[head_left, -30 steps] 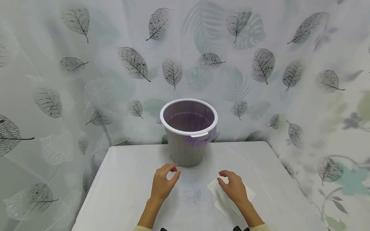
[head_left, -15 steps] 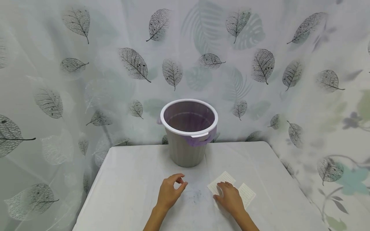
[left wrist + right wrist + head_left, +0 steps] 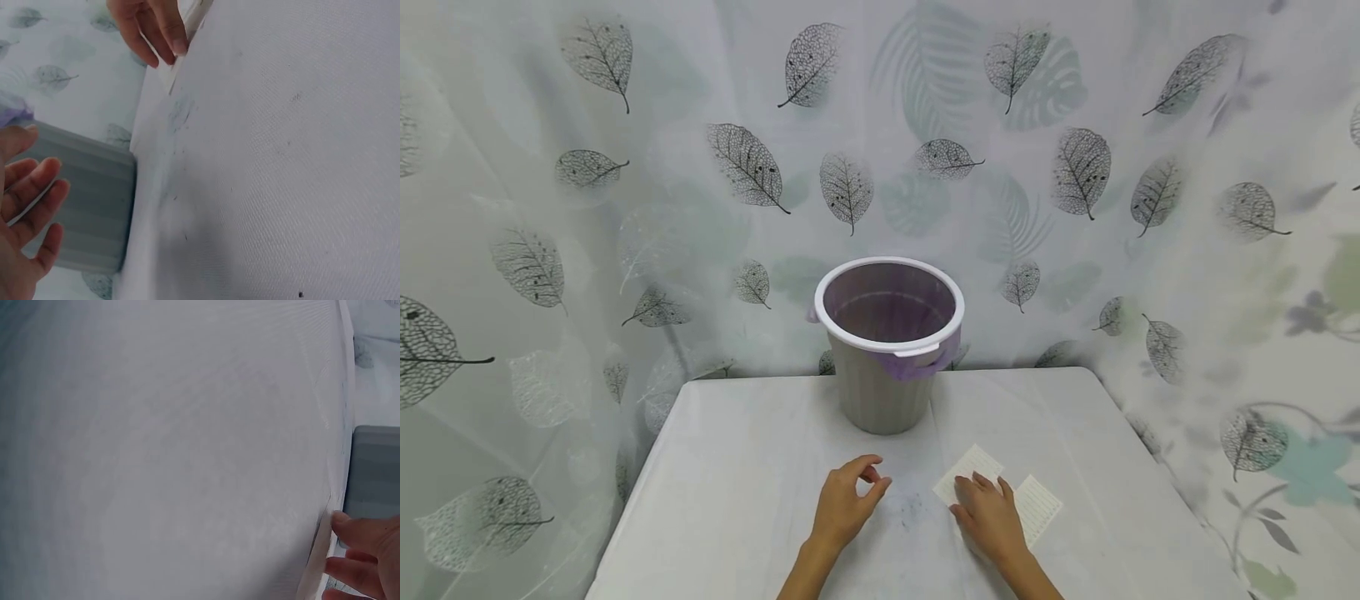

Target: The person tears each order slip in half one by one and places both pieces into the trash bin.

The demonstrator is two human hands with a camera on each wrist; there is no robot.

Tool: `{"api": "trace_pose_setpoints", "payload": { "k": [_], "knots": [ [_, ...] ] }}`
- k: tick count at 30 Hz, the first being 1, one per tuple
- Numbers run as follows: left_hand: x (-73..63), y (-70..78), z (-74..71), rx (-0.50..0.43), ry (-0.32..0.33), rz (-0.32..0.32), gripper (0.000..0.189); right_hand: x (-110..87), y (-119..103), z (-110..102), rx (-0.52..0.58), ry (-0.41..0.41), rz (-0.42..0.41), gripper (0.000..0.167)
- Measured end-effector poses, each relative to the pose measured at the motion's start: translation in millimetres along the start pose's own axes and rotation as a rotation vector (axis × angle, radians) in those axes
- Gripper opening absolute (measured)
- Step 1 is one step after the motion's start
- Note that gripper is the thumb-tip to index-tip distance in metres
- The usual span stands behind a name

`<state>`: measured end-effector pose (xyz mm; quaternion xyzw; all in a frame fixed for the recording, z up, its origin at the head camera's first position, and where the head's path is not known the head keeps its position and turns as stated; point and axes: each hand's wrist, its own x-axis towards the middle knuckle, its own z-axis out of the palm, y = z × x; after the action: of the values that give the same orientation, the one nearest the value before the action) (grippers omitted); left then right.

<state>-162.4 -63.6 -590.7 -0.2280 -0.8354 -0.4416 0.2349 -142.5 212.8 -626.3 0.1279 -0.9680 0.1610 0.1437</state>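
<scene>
In the head view a pale sheet of paper with faint lines (image 3: 967,468) lies on the table right of centre. A second such sheet (image 3: 1036,507) lies to its right, partly under my right hand (image 3: 990,515). My right thumb and bent fingers are on the first sheet and pinch it; the exact contact is partly hidden. In the right wrist view my thumb (image 3: 356,531) is at the paper's edge (image 3: 317,556). My left hand (image 3: 844,507) hovers over the table with loosely curved fingers, holding nothing, in front of a grey trash bin (image 3: 880,392).
The bin has a white rim (image 3: 825,321) and a purple bag (image 3: 917,365) folded over its side. It stands at the back middle of the white-covered table (image 3: 737,467). A leaf-print curtain (image 3: 700,250) hangs behind and at both sides.
My right hand has come down onto the sheets, and the left sheet has shifted slightly leftward with it. My left hand has moved nearer to me and a little right.
</scene>
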Motion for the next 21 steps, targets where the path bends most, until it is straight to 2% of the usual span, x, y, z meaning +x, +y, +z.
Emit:
{"api": "trace_pose_setpoints", "payload": {
  "k": [4,10,14,18,21],
  "knots": [
    [0.8,2.5,-0.6,0.0,-0.01,-0.025,0.03,1.5,-2.3,0.5,-0.02,-0.002,-0.002,0.042],
    [1.6,3.1,-0.3,0.018,-0.001,0.005,0.029,2.0,-4.3,-0.4,-0.037,0.028,-0.022,0.033],
    [4.3,4.4,-0.9,0.019,-0.001,0.013,0.029,4.8,-8.9,-8.2,-0.024,0.047,-0.026,0.029],
    [6.9,7.8,-2.7,0.017,-0.012,0.012,0.03,10.5,-16.2,-20.5,0.025,0.09,-0.032,0.027],
    [8.9,10.2,-3.9,0.031,-0.017,0.015,0.031,15.8,-22.3,-29.8,0.101,0.134,-0.034,0.027]
  ]
}}
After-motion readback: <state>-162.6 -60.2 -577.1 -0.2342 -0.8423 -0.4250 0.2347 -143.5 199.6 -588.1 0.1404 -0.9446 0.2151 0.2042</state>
